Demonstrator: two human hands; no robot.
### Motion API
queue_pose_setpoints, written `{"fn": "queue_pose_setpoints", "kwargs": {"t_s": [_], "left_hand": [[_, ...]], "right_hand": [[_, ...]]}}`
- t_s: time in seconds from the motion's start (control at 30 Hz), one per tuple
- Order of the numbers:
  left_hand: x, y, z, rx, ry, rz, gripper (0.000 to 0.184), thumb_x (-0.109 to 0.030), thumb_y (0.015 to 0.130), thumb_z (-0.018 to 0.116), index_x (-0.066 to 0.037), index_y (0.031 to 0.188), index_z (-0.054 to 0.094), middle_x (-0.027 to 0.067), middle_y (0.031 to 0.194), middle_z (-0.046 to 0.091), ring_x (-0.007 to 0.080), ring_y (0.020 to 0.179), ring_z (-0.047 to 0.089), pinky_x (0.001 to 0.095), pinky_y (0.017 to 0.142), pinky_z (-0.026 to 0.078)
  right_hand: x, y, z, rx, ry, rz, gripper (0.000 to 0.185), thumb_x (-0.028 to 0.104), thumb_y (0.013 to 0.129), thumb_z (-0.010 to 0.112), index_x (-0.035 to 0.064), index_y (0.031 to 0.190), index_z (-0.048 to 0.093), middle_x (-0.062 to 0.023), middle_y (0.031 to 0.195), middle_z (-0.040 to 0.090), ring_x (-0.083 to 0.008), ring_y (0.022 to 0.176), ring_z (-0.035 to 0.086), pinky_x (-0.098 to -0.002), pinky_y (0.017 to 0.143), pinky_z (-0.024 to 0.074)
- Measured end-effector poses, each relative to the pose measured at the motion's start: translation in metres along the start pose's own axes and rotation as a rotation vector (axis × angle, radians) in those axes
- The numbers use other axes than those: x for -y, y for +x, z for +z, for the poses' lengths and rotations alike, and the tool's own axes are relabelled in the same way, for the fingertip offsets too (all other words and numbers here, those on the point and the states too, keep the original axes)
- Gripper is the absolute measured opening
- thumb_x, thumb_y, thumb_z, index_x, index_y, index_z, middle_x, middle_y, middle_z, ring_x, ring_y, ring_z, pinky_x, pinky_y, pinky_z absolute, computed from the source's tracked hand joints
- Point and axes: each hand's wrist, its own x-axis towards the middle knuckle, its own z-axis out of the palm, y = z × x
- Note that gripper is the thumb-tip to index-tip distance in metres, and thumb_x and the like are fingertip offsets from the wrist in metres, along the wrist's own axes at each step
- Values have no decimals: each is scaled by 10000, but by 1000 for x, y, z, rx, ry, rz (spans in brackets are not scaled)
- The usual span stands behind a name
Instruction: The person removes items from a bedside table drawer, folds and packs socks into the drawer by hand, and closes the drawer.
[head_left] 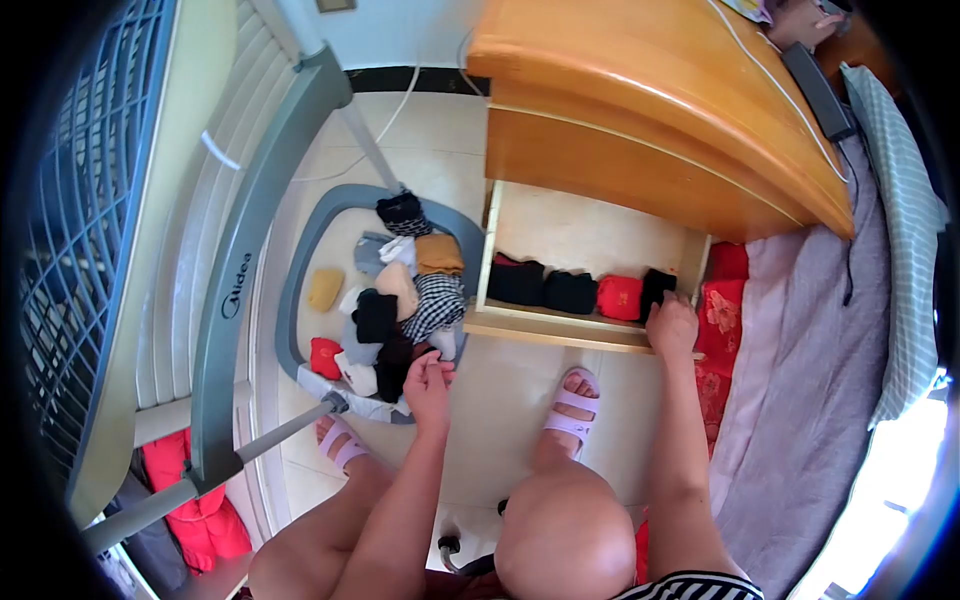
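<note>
Inside the open drawer, my right hand is at the right front corner, its fingers closed on a folded black garment. Left of that garment, a red folded one and black folded bundles stand in a row along the drawer front. My left hand hangs beside the pile on the floor, fingers loosely curled and partly apart, with nothing visible in them. Close to its fingertips lies a dark folded garment. Also in the pile are a black-and-white checked piece and a brown one.
The pile lies within the grey base frame of a Midea fan. A yellow bundle sits apart at its left. The wooden cabinet stands over the drawer. Grey-purple bedding borders the right side.
</note>
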Motion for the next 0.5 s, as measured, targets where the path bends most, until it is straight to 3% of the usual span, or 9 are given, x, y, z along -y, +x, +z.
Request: {"fn": "queue_pose_setpoints", "kwargs": {"t_s": [0.07, 0.1, 0.17, 0.3, 0.43, 0.5], "left_hand": [[-6, 0, -3, -22, 2, 20, 189, -170, 944, 483, -38, 1025, 591, 39, 781, 650, 76, 615, 575, 189, 532, 423], [-7, 1, -4, -28, 0, 39, 191, -168, 944, 481, -35, 1026, 590, 41, 770, 650, 76, 605, 575, 189, 529, 422], [-7, 3, -6, -45, -2, 63, 192, -167, 945, 479, -31, 1025, 589, 47, 763, 651, 78, 590, 575, 190, 524, 419], [-6, 7, -9, -65, -93, 54, 194, -169, 947, 479, -32, 1021, 594, 52, 766, 652, 78, 598, 572, 191, 523, 417], [-7, 7, -11, -105, -124, 28, 195, -178, 946, 481, -39, 1014, 600, 54, 766, 651, 78, 600, 568, 190, 530, 421], [-5, 9, -14, -141, -164, -14, 194, -180, 945, 482, -41, 1011, 600, 53, 763, 650, 82, 594, 567, 191, 532, 424]], "right_hand": [[17, -9, -9, -344, 340, -223, 173, 94, 769, 602, 14, 918, 639, -159, 892, 626, -321, 868, 601, -409, 788, 486], [29, -13, -13, -340, 344, -232, 173, 94, 769, 602, 14, 918, 639, -159, 892, 626, -321, 868, 601, -409, 788, 486], [64, -21, -22, -453, 585, -597, 164, 22, 728, 620, 4, 891, 630, -158, 871, 617, -322, 852, 593, -407, 774, 478], [146, -40, -43, -196, 814, -868, 162, -4, 723, 618, 12, 883, 630, -147, 894, 621, -325, 871, 590, -415, 806, 466], [226, -46, -33, -45, 748, -1177, 203, 36, 709, 641, 21, 911, 624, -143, 930, 616, -320, 904, 582, -404, 817, 457], [260, -51, -26, 141, 667, -1225, 249, 86, 738, 645, 31, 980, 619, -143, 987, 609, -318, 962, 567, -403, 846, 449]]}}
